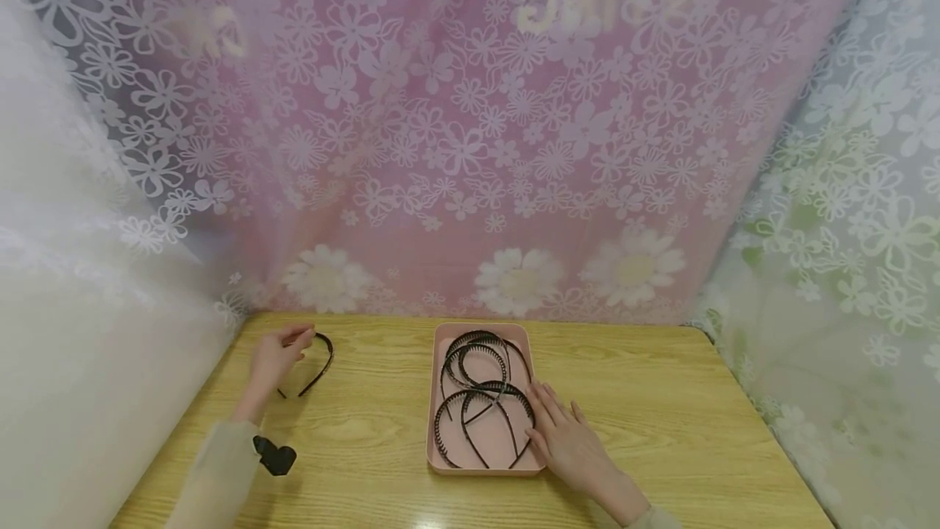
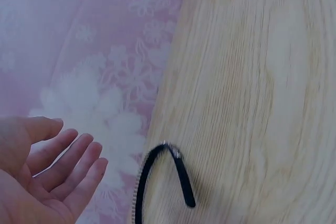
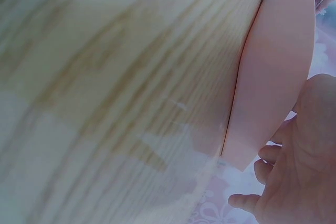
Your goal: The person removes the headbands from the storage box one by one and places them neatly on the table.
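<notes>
Right hand (image 1: 569, 439) lies nearest, flat on the worktop (image 1: 661, 398) with fingers straight and spread, holding nothing; its fingertips touch the right rim of the pink tray (image 1: 433, 398), probably to steady it. Inside the tray, just left of those fingers, several black toothed headbands (image 1: 481, 398) lie overlapping in loose arcs, which suggests they are gathered there as a stock. Farther left, well apart from the tray, the left hand (image 1: 275, 357) hovers over the worktop beside a single black headband (image 1: 317, 366); in the wrist view its fingers (image 2: 79, 166) are relaxed and parted, close to the band (image 2: 157, 177) but clear of it, and the band rests near the worktop's far edge. Lace-patterned curtain (image 1: 470, 129) hangs behind everything.
</notes>
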Motion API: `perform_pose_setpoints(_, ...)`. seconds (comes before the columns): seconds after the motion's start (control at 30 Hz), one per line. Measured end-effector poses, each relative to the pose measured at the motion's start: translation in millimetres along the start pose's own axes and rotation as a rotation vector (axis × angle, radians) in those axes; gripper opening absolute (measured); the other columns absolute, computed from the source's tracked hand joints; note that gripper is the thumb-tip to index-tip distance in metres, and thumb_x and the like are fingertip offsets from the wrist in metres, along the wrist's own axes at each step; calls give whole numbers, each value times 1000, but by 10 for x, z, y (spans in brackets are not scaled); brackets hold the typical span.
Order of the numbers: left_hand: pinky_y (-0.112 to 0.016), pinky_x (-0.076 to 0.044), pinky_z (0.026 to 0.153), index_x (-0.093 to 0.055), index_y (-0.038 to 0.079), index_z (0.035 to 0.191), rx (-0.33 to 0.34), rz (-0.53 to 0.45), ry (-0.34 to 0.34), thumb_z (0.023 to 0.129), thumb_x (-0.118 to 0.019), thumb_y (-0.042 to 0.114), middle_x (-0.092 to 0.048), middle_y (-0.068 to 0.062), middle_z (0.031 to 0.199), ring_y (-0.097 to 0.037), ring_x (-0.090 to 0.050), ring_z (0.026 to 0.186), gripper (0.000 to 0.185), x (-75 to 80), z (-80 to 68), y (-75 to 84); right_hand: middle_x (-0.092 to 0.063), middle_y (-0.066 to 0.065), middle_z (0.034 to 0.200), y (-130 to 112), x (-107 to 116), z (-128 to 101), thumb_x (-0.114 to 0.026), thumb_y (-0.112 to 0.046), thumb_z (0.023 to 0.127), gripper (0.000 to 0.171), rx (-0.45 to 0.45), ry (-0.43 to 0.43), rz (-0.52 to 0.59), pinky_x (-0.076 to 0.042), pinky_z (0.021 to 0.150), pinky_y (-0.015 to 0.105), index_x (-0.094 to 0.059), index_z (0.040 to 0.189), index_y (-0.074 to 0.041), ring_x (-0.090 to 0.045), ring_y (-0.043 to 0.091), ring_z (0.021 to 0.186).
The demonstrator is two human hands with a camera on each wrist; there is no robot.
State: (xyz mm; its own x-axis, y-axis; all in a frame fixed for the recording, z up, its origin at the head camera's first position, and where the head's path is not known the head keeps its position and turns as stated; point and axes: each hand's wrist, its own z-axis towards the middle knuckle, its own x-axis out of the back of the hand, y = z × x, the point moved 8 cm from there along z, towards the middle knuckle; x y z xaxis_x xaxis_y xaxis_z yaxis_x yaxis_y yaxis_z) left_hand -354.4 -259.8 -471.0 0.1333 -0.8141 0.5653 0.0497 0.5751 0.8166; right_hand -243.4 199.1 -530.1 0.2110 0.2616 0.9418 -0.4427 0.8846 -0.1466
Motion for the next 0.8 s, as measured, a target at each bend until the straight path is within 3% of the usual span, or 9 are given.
perform_pose_setpoints(0.2,-43,-58,90,-58,-5,138,17,-167,-141,107,-55,27,-64,-26,130,-40,-65,115,45,-258,-91,103,-33,11,163,7,-17,5,-57,-31,104,61,-4,-12,3,-36,108,67,-39,156,-5,-36,32,147)
perform_pose_setpoints(0.37,-45,-57,92,-56,-8,138,2,-254,-208,107,-54,22,-61,-28,134,-38,-65,117,43,-450,-186,205,-35,12,162,3,-10,-2,-59,-31,103,61,3,9,-10,-37,108,67,-41,155,-4,-38,33,146)
perform_pose_setpoints(0.6,-47,-57,92,-61,-4,135,-10,-227,-203,105,-58,24,-67,-22,126,-36,-68,111,41,-682,-239,301,-38,14,160,-23,19,-22,-60,-28,103,61,39,51,-26,-40,104,68,-40,155,-3,-41,34,144)
perform_pose_setpoints(0.8,-46,-59,88,-64,-6,130,-73,-228,-238,105,-58,17,-68,-24,123,-37,-69,106,35,-911,-227,471,-39,16,160,-54,64,-16,-59,-28,103,61,43,53,-11,-39,104,69,-40,155,-3,-42,37,143)
